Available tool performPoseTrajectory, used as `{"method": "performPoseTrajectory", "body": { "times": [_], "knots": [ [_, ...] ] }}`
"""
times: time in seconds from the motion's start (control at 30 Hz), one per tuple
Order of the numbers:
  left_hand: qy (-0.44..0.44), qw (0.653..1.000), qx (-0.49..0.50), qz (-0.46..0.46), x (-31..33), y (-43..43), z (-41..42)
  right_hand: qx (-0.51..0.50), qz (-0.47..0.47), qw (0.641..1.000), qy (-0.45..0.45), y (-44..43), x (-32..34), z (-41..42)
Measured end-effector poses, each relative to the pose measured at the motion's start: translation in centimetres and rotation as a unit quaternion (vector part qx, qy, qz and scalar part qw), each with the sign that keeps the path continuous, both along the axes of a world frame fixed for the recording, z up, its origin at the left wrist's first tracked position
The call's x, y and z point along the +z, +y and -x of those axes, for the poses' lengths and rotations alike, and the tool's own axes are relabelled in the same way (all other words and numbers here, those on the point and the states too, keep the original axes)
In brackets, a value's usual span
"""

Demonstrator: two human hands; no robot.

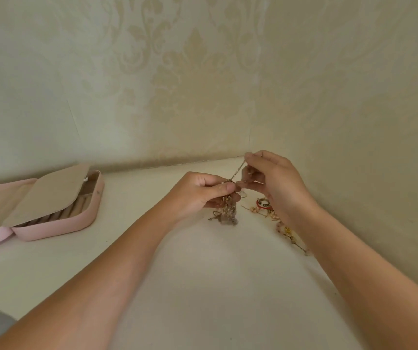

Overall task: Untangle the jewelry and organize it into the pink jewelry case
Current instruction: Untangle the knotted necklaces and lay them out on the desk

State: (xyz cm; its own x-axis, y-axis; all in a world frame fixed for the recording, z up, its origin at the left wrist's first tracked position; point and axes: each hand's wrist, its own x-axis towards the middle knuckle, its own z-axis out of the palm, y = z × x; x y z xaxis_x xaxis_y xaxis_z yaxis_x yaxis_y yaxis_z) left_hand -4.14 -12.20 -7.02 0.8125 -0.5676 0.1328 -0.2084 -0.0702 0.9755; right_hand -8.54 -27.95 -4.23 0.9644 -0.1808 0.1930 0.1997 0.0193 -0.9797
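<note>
my left hand (203, 195) pinched the tangled jewelry clump (228, 213), which hung just above the pale surface (215, 274), while my right hand (271, 178) pinched a thin chain (238, 169) running up from that clump. more loose pieces (266, 208) lay beside my right wrist, and the pink jewelry case (58, 227) sat open well apart at the left, near the wall.

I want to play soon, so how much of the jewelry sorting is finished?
Done: the pink jewelry case lies open, but I can't see any jewelry in it. In hand: the left hand holds a tangled clump while the right hand pinches a chain rising from it. Left: freeing that clump, then packing it and the loose pieces by the right wrist.
</note>
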Motion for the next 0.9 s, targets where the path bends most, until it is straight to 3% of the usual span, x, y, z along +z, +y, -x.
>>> {"method": "performPoseTrajectory", "body": {
  "times": [0.23,0.33,0.47,0.63,0.73,0.8,0.9],
  "knots": [
    [0.064,0.987,0.042,0.139,0.0,-0.8,0.0,-0.026,-0.079,0.996,0.041,-1.0,0.7,0.4],
    [0.153,0.963,0.017,0.223,0.5,-0.9,0.0,-0.02,-0.093,0.994,0.062,-1.1,0.5,0.2],
    [0.228,0.924,0.034,0.305,0.9,-0.6,-0.4,0.072,-0.213,0.968,0.115,-1.0,0.2,0.0],
    [0.201,0.941,0.051,0.267,0.5,-0.3,-1.0,0.094,-0.231,0.96,0.125,-0.8,0.6,0.2],
    [0.152,0.971,0.056,0.175,0.1,-0.3,-1.0,0.101,-0.153,0.974,0.136,-0.8,1.0,0.5],
    [0.139,0.984,0.016,0.11,-0.1,-0.3,-0.7,0.132,-0.087,0.979,0.126,-0.8,1.2,0.7],
    [0.146,0.98,-0.117,0.06,-0.4,0.0,-0.4,0.163,-0.025,0.981,0.102,-0.3,1.5,1.1]
  ]
}}
